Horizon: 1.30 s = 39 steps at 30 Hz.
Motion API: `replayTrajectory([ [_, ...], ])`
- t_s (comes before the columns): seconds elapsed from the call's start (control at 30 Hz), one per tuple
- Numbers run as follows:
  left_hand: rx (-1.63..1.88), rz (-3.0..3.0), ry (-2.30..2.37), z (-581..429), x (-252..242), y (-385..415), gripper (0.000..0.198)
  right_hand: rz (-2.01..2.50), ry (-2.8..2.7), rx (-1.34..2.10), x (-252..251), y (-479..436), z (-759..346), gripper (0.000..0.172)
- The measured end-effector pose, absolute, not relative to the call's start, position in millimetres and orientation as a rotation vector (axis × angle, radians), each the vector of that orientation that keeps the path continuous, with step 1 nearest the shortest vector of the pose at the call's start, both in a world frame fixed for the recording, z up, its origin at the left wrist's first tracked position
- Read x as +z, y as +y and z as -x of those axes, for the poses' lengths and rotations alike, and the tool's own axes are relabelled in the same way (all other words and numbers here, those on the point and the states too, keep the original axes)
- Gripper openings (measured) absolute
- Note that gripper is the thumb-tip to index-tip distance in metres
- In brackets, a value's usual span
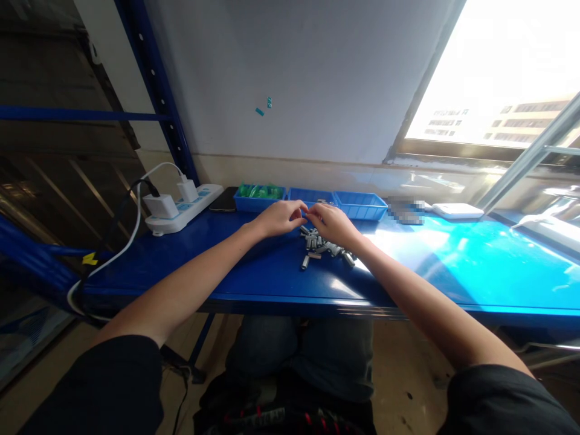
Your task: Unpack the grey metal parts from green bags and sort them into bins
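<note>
My left hand point(280, 218) and my right hand point(332, 222) meet fingertip to fingertip over the blue table point(254, 272), just in front of the middle blue tray point(309, 195). Both are closed in a pinch on something too small to make out. A pile of several small grey metal cylinders point(324, 246) lies on the table under and just in front of my right hand. The left blue tray point(260, 197) holds green parts. The right blue tray point(361, 205) shows nothing I can identify inside.
A white power strip point(181, 211) with two chargers and a white cable sits at the left. A dark phone point(223, 200) lies beside the left tray. A flat white device point(457, 210) rests at the right, near the window. A blue rack upright stands behind.
</note>
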<state>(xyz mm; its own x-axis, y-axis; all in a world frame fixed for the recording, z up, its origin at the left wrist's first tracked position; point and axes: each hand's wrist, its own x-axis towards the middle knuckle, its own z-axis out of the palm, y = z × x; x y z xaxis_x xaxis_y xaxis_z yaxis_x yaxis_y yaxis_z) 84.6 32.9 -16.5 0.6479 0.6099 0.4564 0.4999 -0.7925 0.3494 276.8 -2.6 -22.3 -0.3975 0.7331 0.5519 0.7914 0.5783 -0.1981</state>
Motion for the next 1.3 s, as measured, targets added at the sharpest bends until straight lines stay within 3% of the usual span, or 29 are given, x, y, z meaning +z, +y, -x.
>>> replayTrajectory([
  [0.37, 0.923, -2.782, 0.995, -85.7, -12.2, 27.4, 0.018, 1.142, -2.223, -0.055, -26.1, 3.5, -278.9, 0.019],
  [0.53, 0.938, -2.718, 0.919, -84.8, -15.1, 30.7, 0.019, 1.105, -2.247, -0.059, -26.4, 6.3, -283.6, 0.027],
  [0.87, 0.925, -2.567, 0.900, -85.3, -16.8, 33.3, 0.031, 1.111, -2.233, -0.113, -21.0, -2.9, -280.8, 0.014],
  [1.3, 0.981, -2.764, 0.872, -84.7, -11.1, 28.0, 0.028, 1.202, -2.243, -0.136, -22.3, 4.8, -283.4, 0.027],
])
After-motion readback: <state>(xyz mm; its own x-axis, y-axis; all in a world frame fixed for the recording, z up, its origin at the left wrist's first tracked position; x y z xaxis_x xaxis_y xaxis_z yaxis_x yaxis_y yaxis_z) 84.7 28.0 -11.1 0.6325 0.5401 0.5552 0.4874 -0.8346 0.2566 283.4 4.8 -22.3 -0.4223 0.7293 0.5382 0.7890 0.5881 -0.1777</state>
